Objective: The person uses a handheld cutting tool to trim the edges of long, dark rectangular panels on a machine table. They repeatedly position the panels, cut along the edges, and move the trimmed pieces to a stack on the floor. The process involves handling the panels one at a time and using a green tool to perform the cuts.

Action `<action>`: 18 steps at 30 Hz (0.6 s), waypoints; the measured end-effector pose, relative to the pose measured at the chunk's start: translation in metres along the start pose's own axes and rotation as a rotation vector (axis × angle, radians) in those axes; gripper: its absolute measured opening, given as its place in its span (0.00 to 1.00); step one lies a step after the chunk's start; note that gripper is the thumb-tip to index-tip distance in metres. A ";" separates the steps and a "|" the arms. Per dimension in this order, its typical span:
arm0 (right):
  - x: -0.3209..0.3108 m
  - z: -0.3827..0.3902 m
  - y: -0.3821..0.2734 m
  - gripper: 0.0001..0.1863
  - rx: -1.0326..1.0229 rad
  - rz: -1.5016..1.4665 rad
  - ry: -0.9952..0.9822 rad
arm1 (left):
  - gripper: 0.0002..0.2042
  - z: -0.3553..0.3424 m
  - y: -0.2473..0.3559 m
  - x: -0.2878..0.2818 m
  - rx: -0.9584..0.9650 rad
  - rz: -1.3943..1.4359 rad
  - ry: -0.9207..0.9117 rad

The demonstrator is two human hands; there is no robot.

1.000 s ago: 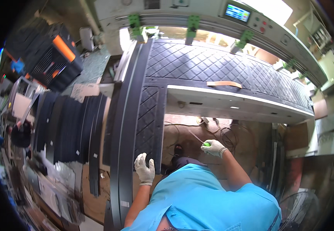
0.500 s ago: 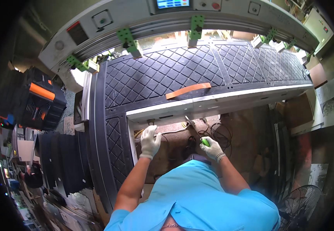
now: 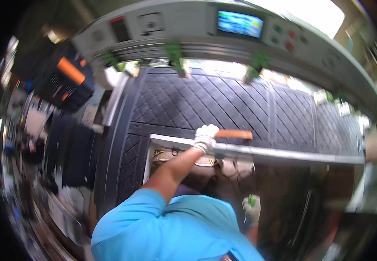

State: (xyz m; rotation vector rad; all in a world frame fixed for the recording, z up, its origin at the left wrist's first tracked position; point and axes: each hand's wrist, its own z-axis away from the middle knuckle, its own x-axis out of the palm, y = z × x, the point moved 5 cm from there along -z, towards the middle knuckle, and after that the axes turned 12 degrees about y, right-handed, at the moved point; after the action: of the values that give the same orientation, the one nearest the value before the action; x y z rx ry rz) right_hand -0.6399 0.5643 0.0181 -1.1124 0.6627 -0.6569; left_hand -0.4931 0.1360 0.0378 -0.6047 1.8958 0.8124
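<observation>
My left hand [image 3: 206, 135], in a pale glove, reaches over the white front edge of the work table. Its fingers look curled on the left end of an orange strip [image 3: 236, 134], though motion blurs them. Flat and narrow, the strip lies on the black table top [image 3: 197, 95] with its diamond grooves, just behind the edge. Lower down and to the right, my gloved right hand [image 3: 252, 211] is closed round the green handle [image 3: 252, 200] of a knife. The knife's blade cannot be made out now.
A grey machine beam with a lit screen [image 3: 239, 24] and green brackets [image 3: 258, 65] spans the table's far side. A black and orange case [image 3: 64, 80] stands at the left, above dark stacked sheets [image 3: 73, 152]. Cables [image 3: 203, 163] lie under the table's front cutout.
My left hand has moved forward and right, from the table's front opening to the orange strip. My right hand has drawn back toward my body with the knife. The view has turned.
</observation>
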 end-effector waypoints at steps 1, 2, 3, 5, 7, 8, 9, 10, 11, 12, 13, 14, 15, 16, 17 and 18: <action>-0.003 0.006 0.005 0.14 0.014 -0.030 0.047 | 0.12 -0.006 0.000 0.015 -0.005 -0.004 -0.054; -0.003 0.009 -0.002 0.16 -0.005 -0.007 0.012 | 0.07 -0.004 -0.015 0.047 -0.072 0.007 -0.124; -0.004 0.015 -0.002 0.17 0.060 0.018 0.069 | 0.05 0.000 -0.009 0.051 0.006 0.000 -0.083; -0.001 0.011 -0.004 0.18 0.109 0.038 0.054 | 0.04 0.006 -0.018 0.047 0.049 0.013 -0.050; 0.010 0.003 -0.009 0.19 0.133 0.011 0.035 | 0.05 0.009 -0.034 0.038 0.069 0.063 -0.067; 0.017 -0.003 -0.011 0.19 0.142 0.005 0.033 | 0.08 0.010 -0.041 0.024 0.125 0.082 -0.023; 0.024 -0.009 -0.015 0.19 0.153 -0.002 0.030 | 0.10 0.011 -0.054 0.007 0.128 0.121 0.020; 0.035 -0.017 -0.021 0.19 0.153 -0.002 0.013 | 0.12 0.014 -0.070 -0.012 0.127 0.157 0.062; 0.048 -0.023 -0.027 0.19 0.158 -0.003 0.005 | 0.15 0.013 -0.089 -0.036 0.147 0.188 0.096; 0.062 -0.029 -0.033 0.19 0.165 -0.004 -0.005 | 0.18 0.015 -0.113 -0.062 0.137 0.223 0.138; 0.078 -0.036 -0.042 0.19 0.155 0.002 -0.042 | 0.20 0.025 -0.144 -0.079 0.126 0.196 0.269; 0.094 -0.044 -0.051 0.19 0.141 0.048 -0.072 | 0.21 0.030 -0.174 -0.097 0.064 0.155 0.282; 0.109 -0.051 -0.060 0.19 0.126 0.092 -0.097 | 0.20 0.037 -0.207 -0.113 0.016 0.141 0.357; 0.124 -0.056 -0.069 0.19 0.111 0.136 -0.121 | 0.19 0.043 -0.239 -0.130 -0.051 0.084 0.407; 0.138 -0.063 -0.075 0.19 0.096 0.118 -0.137 | 0.18 0.049 -0.269 -0.152 -0.108 0.027 0.523; 0.153 -0.069 -0.083 0.19 0.077 0.130 -0.150 | 0.17 0.055 -0.302 -0.167 -0.206 -0.003 0.566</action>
State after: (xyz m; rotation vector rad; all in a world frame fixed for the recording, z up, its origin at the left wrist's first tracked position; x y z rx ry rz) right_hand -0.6070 0.3835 0.0532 -1.0272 0.5710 -0.4791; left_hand -0.1797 -0.0098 0.0860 -1.0494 2.3300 0.9057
